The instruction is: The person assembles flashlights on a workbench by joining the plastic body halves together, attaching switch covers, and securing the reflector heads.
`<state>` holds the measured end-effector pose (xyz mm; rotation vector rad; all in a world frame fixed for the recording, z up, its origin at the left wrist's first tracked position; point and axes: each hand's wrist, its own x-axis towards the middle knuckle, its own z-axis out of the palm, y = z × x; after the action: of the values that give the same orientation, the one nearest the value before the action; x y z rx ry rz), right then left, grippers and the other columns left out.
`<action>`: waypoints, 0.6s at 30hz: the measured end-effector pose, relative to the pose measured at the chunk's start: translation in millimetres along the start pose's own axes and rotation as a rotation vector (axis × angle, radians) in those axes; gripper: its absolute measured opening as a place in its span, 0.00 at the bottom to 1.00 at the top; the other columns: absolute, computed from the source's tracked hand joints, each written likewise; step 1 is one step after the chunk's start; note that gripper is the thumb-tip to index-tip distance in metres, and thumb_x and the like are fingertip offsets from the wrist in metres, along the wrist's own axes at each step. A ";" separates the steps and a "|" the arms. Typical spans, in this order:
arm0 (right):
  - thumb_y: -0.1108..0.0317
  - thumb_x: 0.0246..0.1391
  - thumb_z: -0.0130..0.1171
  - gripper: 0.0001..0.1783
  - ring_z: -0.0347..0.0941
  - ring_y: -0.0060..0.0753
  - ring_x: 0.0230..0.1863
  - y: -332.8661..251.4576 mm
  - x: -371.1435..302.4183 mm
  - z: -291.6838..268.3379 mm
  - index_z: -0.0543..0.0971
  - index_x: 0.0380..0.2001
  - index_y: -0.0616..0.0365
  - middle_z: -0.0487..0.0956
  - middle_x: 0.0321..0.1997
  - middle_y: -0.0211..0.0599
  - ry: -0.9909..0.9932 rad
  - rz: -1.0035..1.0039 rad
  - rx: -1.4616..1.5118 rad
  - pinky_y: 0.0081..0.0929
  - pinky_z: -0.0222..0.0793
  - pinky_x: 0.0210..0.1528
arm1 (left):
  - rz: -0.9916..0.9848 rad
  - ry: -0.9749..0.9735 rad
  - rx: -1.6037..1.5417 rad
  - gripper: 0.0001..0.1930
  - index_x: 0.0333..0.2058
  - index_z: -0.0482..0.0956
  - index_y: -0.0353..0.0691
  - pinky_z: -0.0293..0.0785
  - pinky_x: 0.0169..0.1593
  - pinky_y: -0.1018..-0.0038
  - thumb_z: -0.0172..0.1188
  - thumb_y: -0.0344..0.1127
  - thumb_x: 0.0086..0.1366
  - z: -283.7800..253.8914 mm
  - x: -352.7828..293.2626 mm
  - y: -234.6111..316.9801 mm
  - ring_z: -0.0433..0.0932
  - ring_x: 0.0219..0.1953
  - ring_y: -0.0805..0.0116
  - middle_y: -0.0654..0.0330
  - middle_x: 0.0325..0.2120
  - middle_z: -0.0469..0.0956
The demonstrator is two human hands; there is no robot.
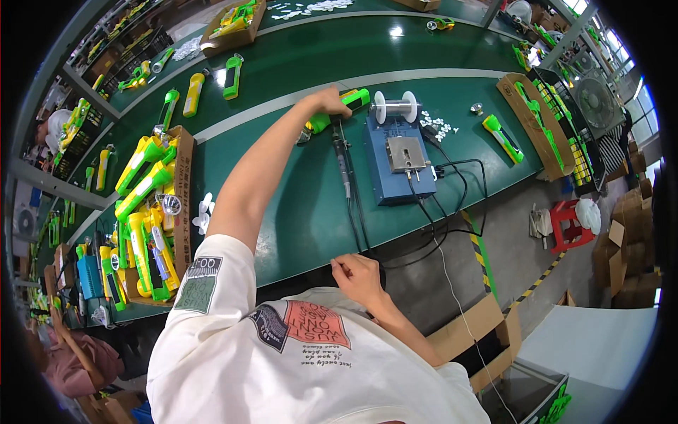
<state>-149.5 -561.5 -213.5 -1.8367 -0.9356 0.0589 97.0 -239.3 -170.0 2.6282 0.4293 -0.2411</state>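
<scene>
At the far middle of the green bench, my left hand is closed around a green-and-yellow flashlight. Its lamp end shows near my wrist, and my fingers hide the middle. Just beside it lies a soldering iron with a black cable trailing toward the front edge. To the right stands a blue soldering machine with a white-flanged spool on top. My right hand is at the bench's front edge with its fingers curled in and nothing visible in them.
On the left, a cardboard box overflows with flashlights. Small white parts and a flashlight lie right of the machine, near another cardboard box. Black cables loop off the edge. A conveyor belt runs behind.
</scene>
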 end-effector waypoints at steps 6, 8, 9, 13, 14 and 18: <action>0.72 0.47 0.61 0.03 0.71 0.33 0.15 -0.8 5.8 1.5 0.78 0.22 0.57 0.73 0.14 0.34 -0.060 -0.044 -0.016 0.26 0.64 0.17 | -0.002 -0.060 0.038 0.34 0.42 0.76 0.27 0.73 0.46 0.68 0.67 0.49 0.39 -17.9 -18.6 -12.2 0.77 0.43 0.53 0.44 0.38 0.78; 0.72 0.47 0.61 0.04 0.71 0.30 0.15 -4.0 6.5 4.9 0.78 0.22 0.58 0.72 0.12 0.33 -0.064 -0.055 0.005 0.26 0.63 0.17 | -0.010 -0.035 0.033 0.34 0.42 0.75 0.26 0.73 0.46 0.68 0.67 0.48 0.40 -28.8 -31.3 -19.3 0.77 0.43 0.53 0.44 0.38 0.78; 0.71 0.48 0.62 0.05 0.70 0.28 0.14 -5.8 5.4 6.8 0.78 0.22 0.58 0.71 0.11 0.31 -0.064 -0.057 0.025 0.25 0.63 0.17 | -0.015 -0.018 0.028 0.34 0.43 0.73 0.26 0.72 0.47 0.68 0.66 0.48 0.40 -33.4 -39.6 -23.7 0.77 0.43 0.53 0.44 0.38 0.78; 0.72 0.51 0.60 0.04 0.70 0.22 0.17 -24.7 8.9 3.2 0.79 0.27 0.61 0.73 0.15 0.30 -0.197 0.350 0.359 0.22 0.64 0.19 | 0.121 0.155 -0.064 0.31 0.44 0.70 0.29 0.71 0.46 0.66 0.65 0.43 0.43 -47.2 -110.0 -17.3 0.77 0.41 0.51 0.44 0.37 0.76; 0.70 0.54 0.57 0.07 0.72 0.23 0.21 -27.3 18.6 1.5 0.78 0.35 0.61 0.75 0.21 0.33 -0.207 0.458 0.625 0.21 0.66 0.21 | 0.170 0.170 -0.101 0.30 0.44 0.68 0.30 0.71 0.45 0.66 0.64 0.42 0.44 -52.7 -140.3 -11.3 0.76 0.40 0.51 0.44 0.37 0.75; 0.66 0.60 0.51 0.27 0.75 0.35 0.43 -33.2 53.6 0.8 0.60 0.60 0.59 0.73 0.47 0.46 -0.099 0.523 1.037 0.29 0.76 0.37 | 0.214 0.142 -0.027 0.27 0.44 0.64 0.34 0.70 0.42 0.59 0.63 0.35 0.45 -46.0 -246.3 33.7 0.75 0.39 0.43 0.43 0.32 0.76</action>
<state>-131.5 -522.1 -167.7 -1.0407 -0.3205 0.8081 -117.7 -309.6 -56.6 2.6482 0.1926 0.0208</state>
